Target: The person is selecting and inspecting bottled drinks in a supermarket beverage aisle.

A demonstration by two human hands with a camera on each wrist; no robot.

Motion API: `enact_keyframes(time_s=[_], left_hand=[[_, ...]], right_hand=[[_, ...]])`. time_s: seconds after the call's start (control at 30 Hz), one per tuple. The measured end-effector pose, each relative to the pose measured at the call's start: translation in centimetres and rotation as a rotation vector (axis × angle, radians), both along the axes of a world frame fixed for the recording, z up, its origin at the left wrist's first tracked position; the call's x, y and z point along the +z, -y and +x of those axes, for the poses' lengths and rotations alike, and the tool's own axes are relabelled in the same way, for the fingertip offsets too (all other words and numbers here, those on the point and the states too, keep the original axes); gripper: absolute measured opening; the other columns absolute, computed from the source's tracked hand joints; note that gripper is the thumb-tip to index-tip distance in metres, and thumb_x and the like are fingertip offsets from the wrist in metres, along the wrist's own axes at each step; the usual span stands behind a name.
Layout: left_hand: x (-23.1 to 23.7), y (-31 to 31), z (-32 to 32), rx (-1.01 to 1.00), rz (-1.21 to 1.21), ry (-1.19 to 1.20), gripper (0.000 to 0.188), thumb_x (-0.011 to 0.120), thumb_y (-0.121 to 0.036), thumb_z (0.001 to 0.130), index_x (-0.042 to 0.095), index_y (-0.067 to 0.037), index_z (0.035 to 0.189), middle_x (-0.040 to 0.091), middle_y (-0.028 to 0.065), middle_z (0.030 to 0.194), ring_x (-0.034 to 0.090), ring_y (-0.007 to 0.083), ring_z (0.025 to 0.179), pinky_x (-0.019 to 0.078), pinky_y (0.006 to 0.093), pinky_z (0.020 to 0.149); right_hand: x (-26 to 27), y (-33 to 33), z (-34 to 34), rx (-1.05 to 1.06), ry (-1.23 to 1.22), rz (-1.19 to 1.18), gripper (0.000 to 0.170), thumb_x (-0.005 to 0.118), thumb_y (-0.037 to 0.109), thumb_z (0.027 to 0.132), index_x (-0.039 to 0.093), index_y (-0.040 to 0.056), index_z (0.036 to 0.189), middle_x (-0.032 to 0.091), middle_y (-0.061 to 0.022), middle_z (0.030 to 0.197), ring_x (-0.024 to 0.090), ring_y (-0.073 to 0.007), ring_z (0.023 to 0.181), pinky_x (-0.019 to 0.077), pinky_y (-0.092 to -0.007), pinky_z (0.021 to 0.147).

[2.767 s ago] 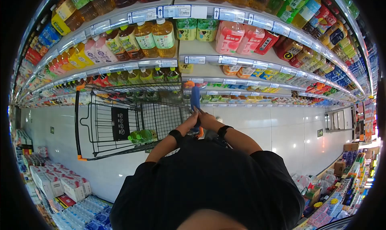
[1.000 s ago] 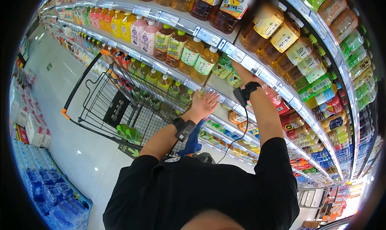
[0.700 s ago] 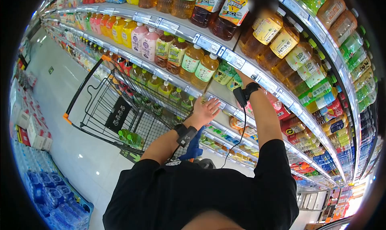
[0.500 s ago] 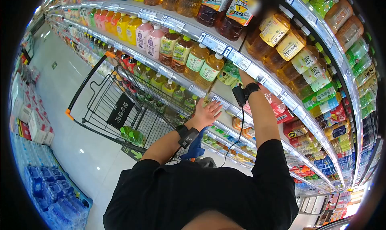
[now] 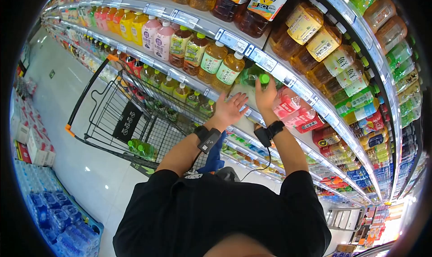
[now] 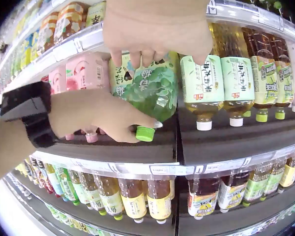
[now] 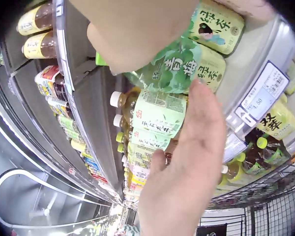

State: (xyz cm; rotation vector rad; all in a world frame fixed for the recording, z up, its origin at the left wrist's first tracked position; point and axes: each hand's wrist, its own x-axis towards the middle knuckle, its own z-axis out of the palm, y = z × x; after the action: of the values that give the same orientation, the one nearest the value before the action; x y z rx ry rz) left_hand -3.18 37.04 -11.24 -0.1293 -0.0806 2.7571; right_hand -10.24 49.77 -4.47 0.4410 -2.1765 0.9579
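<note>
My right hand [image 5: 266,95] grips a green bottle [image 5: 253,75] near its green cap, at the front of a shelf in the head view. In the left wrist view that hand [image 6: 101,115] has its thumb beside the cap [image 6: 145,133], and the bottle body [image 6: 155,98] lies tilted before yellow-green packs. My left hand [image 5: 230,108] is held palm up with fingers spread, just left of the bottle. The right wrist view shows the left hand [image 7: 184,162] with a fingertip close to the bottle's label [image 7: 179,66]; whether they touch, I cannot tell.
A black wire shopping cart [image 5: 121,122] stands at the left, with green bottles [image 5: 143,149] inside. Shelf edges [image 5: 234,40] run above and below the hands. Light tea bottles [image 5: 227,70] and pink packs [image 5: 288,105] flank the spot. Wrapped water packs [image 5: 58,212] sit at lower left.
The right hand has come back out from under the upper shelf, bringing the green bottle into view. The left hand stays spread in nearly the same place below the shelf front.
</note>
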Motion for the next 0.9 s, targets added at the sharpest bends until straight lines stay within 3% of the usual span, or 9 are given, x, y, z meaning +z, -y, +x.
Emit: enact_keyframes(time_s=[0.13,0.17,0.3,0.4,0.5,0.6,0.63,0.73,0.9], left_hand=[[0.5,-0.2,-0.6,-0.024,0.032,0.096,0.076,0.032,-0.061,0.086,0.028,-0.004,0.137,0.041,0.0102,0.133,0.033,0.0243,0.127,0.0209,0.0455,0.105],[0.2,-0.4,-0.7,-0.032,0.035,0.095,0.075,0.033,-0.062,0.086,0.03,-0.004,0.134,0.043,0.0097,0.128,0.036,0.0242,0.123,0.0212,0.046,0.105],[-1.0,-0.5,-0.4,-0.047,-0.052,0.09,0.071,0.038,-0.062,0.084,0.039,-0.003,0.125,0.048,0.0074,0.112,0.042,0.0229,0.112,0.0226,0.0458,0.103],[-1.3,-0.9,-0.4,-0.048,-0.066,0.166,0.069,0.041,-0.06,0.085,0.041,-0.002,0.123,0.05,0.0066,0.109,0.043,0.0216,0.112,0.0221,0.0445,0.104],[-1.0,-1.2,0.0,-0.059,-0.11,0.077,0.057,0.041,-0.059,0.085,0.048,-0.007,0.109,0.051,0.0023,0.096,0.048,0.0157,0.094,0.0273,0.0403,0.097],[1.6,-1.2,2.8,-0.112,-0.09,0.07,0.055,0.041,-0.057,0.086,0.048,-0.007,0.106,0.053,0.0022,0.097,0.049,0.0161,0.101,0.027,0.038,0.1],[0.9,-1.3,3.4,-0.136,-0.026,0.051,0.061,0.042,-0.054,0.086,0.045,-0.002,0.118,0.051,0.0088,0.121,0.041,0.0223,0.12,0.0206,0.0407,0.108],[3.2,-0.5,6.6,-0.184,0.048,-0.016,0.053,0.043,-0.051,0.087,0.047,-0.003,0.109,0.055,0.005,0.096,0.051,0.0192,0.103,0.0288,0.0378,0.102],[3.1,0.7,8.3,-0.381,0.059,-0.192,0.05,0.045,-0.045,0.087,0.049,-0.005,0.117,0.058,0.0087,0.112,0.052,0.0238,0.11,0.0352,0.041,0.099]], right_hand=[[0.3,-0.7,2.5,-0.061,-0.292,0.267,0.044,0.076,0.028,0.065,0.056,0.003,0.096,0.057,-0.0146,0.095,0.052,-0.0332,0.093,0.0402,-0.0428,0.082],[0.5,-0.7,3.3,-0.072,-0.348,0.377,0.045,0.078,0.029,0.056,0.054,0.0064,0.087,0.054,-0.0109,0.087,0.05,-0.0297,0.084,0.0389,-0.0404,0.073],[-0.9,-1.8,4.8,0.015,-0.321,0.717,0.041,0.074,0.03,0.048,0.052,0.011,0.077,0.05,-0.0049,0.075,0.049,-0.0252,0.077,0.0362,-0.0374,0.065],[-1.8,-2.3,5.2,0.093,-0.321,0.802,0.036,0.072,0.03,0.051,0.053,0.0118,0.075,0.049,-0.0033,0.072,0.049,-0.0234,0.076,0.0385,-0.0364,0.064],[-1.1,-2.8,4.7,0.138,-0.339,0.802,0.034,0.071,0.03,0.052,0.053,0.0124,0.075,0.048,-0.0024,0.071,0.05,-0.0215,0.074,0.0413,-0.0345,0.062],[4.2,-2.2,6.4,0.299,-0.336,0.86,0.027,0.067,0.026,0.054,0.052,0.0129,0.073,0.047,-0.0017,0.07,0.05,-0.0202,0.073,0.0428,-0.0323,0.06],[5.1,-2.2,7.2,0.327,-0.366,0.882,0.025,0.065,0.024,0.054,0.052,0.0131,0.072,0.046,-0.0013,0.069,0.05,-0.0195,0.072,0.0426,-0.0318,0.058],[7.4,-2.4,10.1,0.377,-0.427,0.913,0.02,0.062,0.021,0.054,0.05,0.0129,0.069,0.043,-0.0008,0.065,0.049,-0.0182,0.068,0.0415,-0.0306,0.054],[9.1,-2.5,17.0,0.361,-0.404,0.953,0.019,0.061,0.02,0.052,0.048,0.0129,0.065,0.039,-0.0001,0.061,0.046,-0.0162,0.06,0.0387,-0.0278,0.049]])
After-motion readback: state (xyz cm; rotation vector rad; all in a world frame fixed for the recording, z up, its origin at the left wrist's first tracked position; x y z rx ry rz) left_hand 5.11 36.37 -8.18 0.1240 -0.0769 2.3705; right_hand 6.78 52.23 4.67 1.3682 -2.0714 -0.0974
